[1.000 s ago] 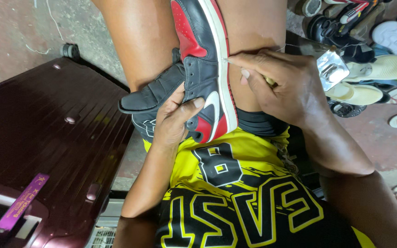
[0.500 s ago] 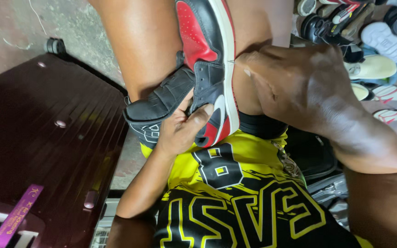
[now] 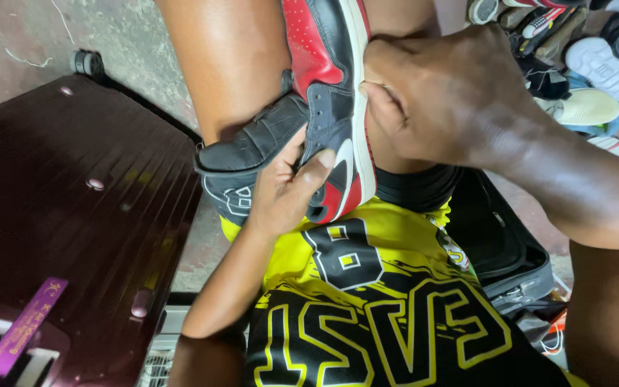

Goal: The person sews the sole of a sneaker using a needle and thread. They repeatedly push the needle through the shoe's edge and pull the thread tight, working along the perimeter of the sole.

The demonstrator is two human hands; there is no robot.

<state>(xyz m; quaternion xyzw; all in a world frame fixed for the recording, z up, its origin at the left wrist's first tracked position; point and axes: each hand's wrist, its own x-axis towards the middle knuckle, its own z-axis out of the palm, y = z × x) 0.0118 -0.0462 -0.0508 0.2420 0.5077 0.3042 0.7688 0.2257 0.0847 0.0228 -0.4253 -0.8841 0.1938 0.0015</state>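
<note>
A red, black and white high-top sneaker (image 3: 324, 64) rests on its side between my bare knees, its white sole edge facing right. My left hand (image 3: 281, 190) grips the black heel and collar from below, thumb across the side panel. Against the sole edge, my right hand (image 3: 453, 100) has its fingers pinched together on the seam; whether a small tool sits in them is hidden. Below the shoe lies my yellow and black shirt (image 3: 388, 301).
A dark maroon hard suitcase (image 3: 59, 215) with a purple tag lies on the floor at left. A black open case (image 3: 503, 244) sits at right. Several loose shoes and sandals (image 3: 589, 64) are piled at the top right on bare concrete.
The view has drawn closer to the shoe. My right hand has shifted up along the sole edge and closed tighter on it; my left hand keeps its hold on the heel.
</note>
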